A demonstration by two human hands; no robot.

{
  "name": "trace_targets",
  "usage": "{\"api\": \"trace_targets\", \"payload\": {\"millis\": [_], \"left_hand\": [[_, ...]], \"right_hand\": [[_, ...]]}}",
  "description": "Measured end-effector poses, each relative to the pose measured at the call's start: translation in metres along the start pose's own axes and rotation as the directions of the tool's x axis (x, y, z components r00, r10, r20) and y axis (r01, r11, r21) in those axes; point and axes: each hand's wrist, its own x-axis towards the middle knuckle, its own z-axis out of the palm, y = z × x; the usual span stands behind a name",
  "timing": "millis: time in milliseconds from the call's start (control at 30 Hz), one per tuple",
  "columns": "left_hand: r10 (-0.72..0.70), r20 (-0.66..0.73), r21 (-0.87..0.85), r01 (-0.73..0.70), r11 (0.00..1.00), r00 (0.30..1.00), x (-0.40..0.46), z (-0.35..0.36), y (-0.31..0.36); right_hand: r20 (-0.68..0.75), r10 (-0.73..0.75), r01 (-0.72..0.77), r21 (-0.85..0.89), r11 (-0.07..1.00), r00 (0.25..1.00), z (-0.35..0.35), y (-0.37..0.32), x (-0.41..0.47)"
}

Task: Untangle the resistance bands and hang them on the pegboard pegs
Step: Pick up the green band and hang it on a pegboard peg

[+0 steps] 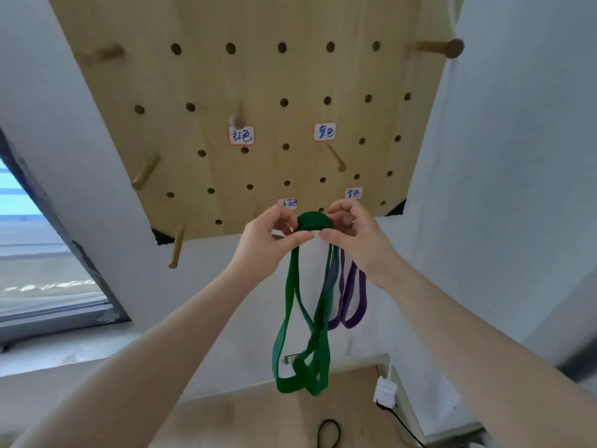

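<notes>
1. Low on the wooden pegboard [258, 76], near its bottom edge, both hands are raised to the top bend of the green band [315, 221], which is bunched into a dark hump between them.
2. Her or his left hand [271, 237] has its fingers curled round the band's left side, thumb tip pointing inward; the right hand [352, 227] pinches the right side with curled fingers. Both are clamped on the green band.
3. From that hump the green band hangs in several loops, and its lowest stretch looks twisted over itself, so I judge it not fully untangled.
4. A purple band [353, 299] hangs just behind, partly hidden by the right wrist; its peg is out of sight, though a label [353, 193] sits above it.
5. To do this step well, I would spread the bunched bend flat, slide it fully onto its peg under the nearer label [287, 203], and check that no green strand crosses the purple one.
6. Then let the loops drop and shake out the low twist before letting go.
7. Other pegs stand bare: one at the lower left [177, 245], another higher up [145, 171].
8. No box, bin or tray is in view. A black loop [329, 433] lies on the floor below; I cannot tell whether it is a band.
</notes>
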Motion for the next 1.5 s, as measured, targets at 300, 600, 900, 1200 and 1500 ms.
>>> {"api": "trace_targets", "payload": {"millis": [300, 600, 900, 1200, 1500], "left_hand": [[0.056, -0.070, 0.076, -0.051, 0.996, 0.996, 0.050, 0.026, 0.028], [-0.012, -0.075, 0.177, 0.025, 0.984, 0.997, 0.053, 0.032, 0.016], [-0.136, -0.136, 0.275, 0.169, 0.946, 0.981, 0.010, 0.002, -0.053], [-0.235, -0.085, 0.273, 0.250, 0.929, 0.968, 0.053, -0.021, -0.102], [-0.337, -0.159, 0.144, 0.360, 0.922, 0.928, 0.076, -0.024, -0.156]], "right_hand": [[0.015, -0.205, 0.205, -0.152, 0.967, 0.979, -0.042, -0.029, 0.048], [0.121, -0.161, 0.180, -0.166, 0.970, 0.980, -0.046, 0.003, 0.065], [0.274, -0.110, 0.192, -0.294, 0.936, 0.955, 0.018, 0.057, 0.066], [0.218, -0.011, 0.112, -0.456, 0.883, 0.976, 0.068, 0.085, 0.114], [0.112, 0.018, 0.035, -0.454, 0.890, 0.994, 0.096, 0.124, 0.148]]}}
